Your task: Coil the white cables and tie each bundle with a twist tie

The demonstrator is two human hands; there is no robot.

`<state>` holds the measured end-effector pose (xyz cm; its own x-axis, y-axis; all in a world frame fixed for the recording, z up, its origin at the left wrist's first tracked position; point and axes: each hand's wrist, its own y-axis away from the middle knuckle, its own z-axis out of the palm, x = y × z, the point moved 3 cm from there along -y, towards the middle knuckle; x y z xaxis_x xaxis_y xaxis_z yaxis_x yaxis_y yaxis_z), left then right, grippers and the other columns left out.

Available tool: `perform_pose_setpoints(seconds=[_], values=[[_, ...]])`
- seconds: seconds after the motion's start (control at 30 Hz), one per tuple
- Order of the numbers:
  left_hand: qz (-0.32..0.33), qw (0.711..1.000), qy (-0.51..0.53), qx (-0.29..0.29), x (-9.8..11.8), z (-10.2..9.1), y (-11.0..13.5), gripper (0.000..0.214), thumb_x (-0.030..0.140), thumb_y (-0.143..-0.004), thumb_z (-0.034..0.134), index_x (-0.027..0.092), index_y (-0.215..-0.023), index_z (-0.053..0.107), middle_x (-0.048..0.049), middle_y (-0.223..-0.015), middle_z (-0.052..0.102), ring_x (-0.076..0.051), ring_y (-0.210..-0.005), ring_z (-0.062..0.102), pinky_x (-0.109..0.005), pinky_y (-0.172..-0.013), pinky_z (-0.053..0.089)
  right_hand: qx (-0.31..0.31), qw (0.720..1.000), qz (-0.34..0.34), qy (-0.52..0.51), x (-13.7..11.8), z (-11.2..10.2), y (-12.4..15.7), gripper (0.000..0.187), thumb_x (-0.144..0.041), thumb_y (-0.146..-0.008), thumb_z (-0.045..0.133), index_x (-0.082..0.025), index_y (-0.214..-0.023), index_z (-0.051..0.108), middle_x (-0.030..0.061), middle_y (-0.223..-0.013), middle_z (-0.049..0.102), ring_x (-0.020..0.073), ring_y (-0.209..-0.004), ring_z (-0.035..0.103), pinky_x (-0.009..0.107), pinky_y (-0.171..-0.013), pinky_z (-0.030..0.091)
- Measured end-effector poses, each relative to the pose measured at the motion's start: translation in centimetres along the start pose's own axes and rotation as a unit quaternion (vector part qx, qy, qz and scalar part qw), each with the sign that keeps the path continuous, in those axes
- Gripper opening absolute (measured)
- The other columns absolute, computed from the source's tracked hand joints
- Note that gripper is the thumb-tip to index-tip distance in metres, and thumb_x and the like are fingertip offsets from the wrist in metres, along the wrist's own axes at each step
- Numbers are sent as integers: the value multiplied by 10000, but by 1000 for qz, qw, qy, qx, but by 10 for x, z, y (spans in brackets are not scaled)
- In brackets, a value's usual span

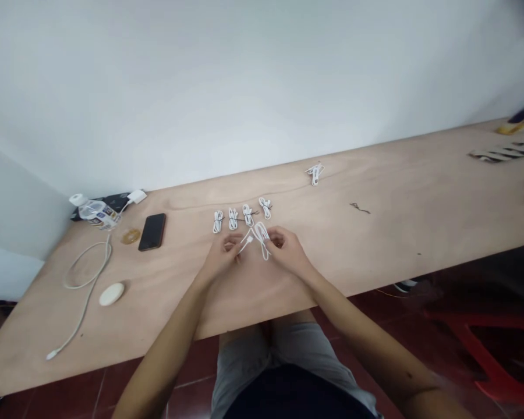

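A white cable [261, 235] is held in loops between my two hands, just above the wooden table [402, 209]. My left hand [225, 253] pinches the end part of it, with a small white plug showing beside the fingertips. My right hand [286, 247] is closed on the right side of the coiled loops. Just beyond my hands lie several bundled white cables in a row, among them one at the left end [218, 222] and one at the right end [265, 208]; dark ties show around them.
Farther back lies another white cable bundle [315, 173], with a dark twist tie [360, 208] to its right. On the left are a phone [152, 231], a tape roll [131, 236], a plastic bottle [96, 212], a long white cable [87, 308] and a round white object [112, 294]. A red chair [475, 349] stands lower right.
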<state>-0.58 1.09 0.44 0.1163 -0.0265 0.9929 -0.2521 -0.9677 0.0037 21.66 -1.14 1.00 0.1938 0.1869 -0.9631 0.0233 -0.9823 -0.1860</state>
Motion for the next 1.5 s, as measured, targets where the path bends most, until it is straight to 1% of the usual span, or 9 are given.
perform_pose_setpoints(seconds=[0.2, 0.33, 0.43, 0.57, 0.7, 0.87, 1.0, 1.17, 1.5], values=[[91, 955, -274, 73, 7, -11, 42, 85, 187, -913, 689, 209, -971, 747, -83, -975, 716, -250, -896, 654, -389, -838, 523, -144, 971, -76, 173, -19, -2, 18, 249, -332, -1003, 648, -232, -1195, 771, 57, -988, 785, 211, -845, 686, 329, -814, 531], [147, 914, -363, 108, 16, -10, 57, 201, 141, -952, 615, 221, -1058, 765, -121, -1139, 701, -325, -1133, 603, -500, -1036, 473, -119, 973, -55, 192, -10, -9, 23, 265, -254, -1033, 581, -214, -1222, 763, 103, -1130, 794, 245, -970, 726, 367, -904, 550], [172, 921, -349, 12, 22, -1, 61, 234, 168, -1002, 599, 235, -1162, 757, -109, -1189, 725, -315, -1173, 601, -486, -1058, 469, -73, 973, -46, 213, -4, -16, 23, 289, -177, -1019, 554, -220, -1212, 765, 114, -1253, 787, 270, -1103, 731, 394, -989, 540], [180, 917, -347, -78, 20, 11, 61, 327, 188, -1031, 587, 281, -1306, 735, -98, -1293, 715, -315, -1250, 597, -488, -1109, 455, -101, 965, -37, 239, -6, -11, 21, 230, -162, -1000, 582, -223, -1102, 779, 90, -1100, 806, 248, -970, 734, 356, -909, 534], [163, 923, -343, -57, 14, 10, 62, 317, 179, -1038, 559, 281, -1269, 750, -109, -1249, 696, -312, -1203, 615, -485, -1093, 471, -138, 953, -48, 265, -7, -1, 21, 110, -194, -986, 645, -199, -988, 755, 77, -1010, 760, 219, -927, 694, 311, -859, 503], [131, 944, -301, -10, 15, 2, 69, 290, 176, -1065, 490, 238, -1245, 708, -111, -1247, 677, -278, -1195, 630, -453, -1102, 483, -171, 933, -52, 312, -5, 6, 24, 223, -196, -1058, 544, -210, -1008, 761, 102, -1081, 766, 243, -1036, 702, 317, -899, 477], [126, 953, -274, 29, 15, 1, 71, 260, 184, -1063, 506, 229, -1246, 684, -108, -1278, 693, -274, -1220, 629, -455, -1130, 467, -159, 914, 2, 373, -6, 11, 23, 125, -292, -1030, 625, -223, -1037, 729, 100, -1036, 770, 277, -971, 714, 331, -795, 458], [126, 960, -245, 45, 11, 3, 73, 259, 217, -1069, 517, 238, -1263, 686, -108, -1286, 704, -276, -1214, 639, -455, -1121, 473, -140, 889, -20, 435, -8, 23, 20, 100, -238, -1008, 595, -207, -1025, 688, 138, -1054, 746, 273, -917, 691, 333, -748, 444], [103, 970, -196, 103, 3, -1, 76, 283, 308, -1090, 532, 235, -1314, 689, -114, -1282, 715, -263, -1148, 654, -417, -1054, 491, -66, 952, -53, 293, 1, -2, 19, 229, -126, -1019, 482, -206, -1084, 687, 107, -1174, 710, 229, -1046, 664, 330, -921, 484]])
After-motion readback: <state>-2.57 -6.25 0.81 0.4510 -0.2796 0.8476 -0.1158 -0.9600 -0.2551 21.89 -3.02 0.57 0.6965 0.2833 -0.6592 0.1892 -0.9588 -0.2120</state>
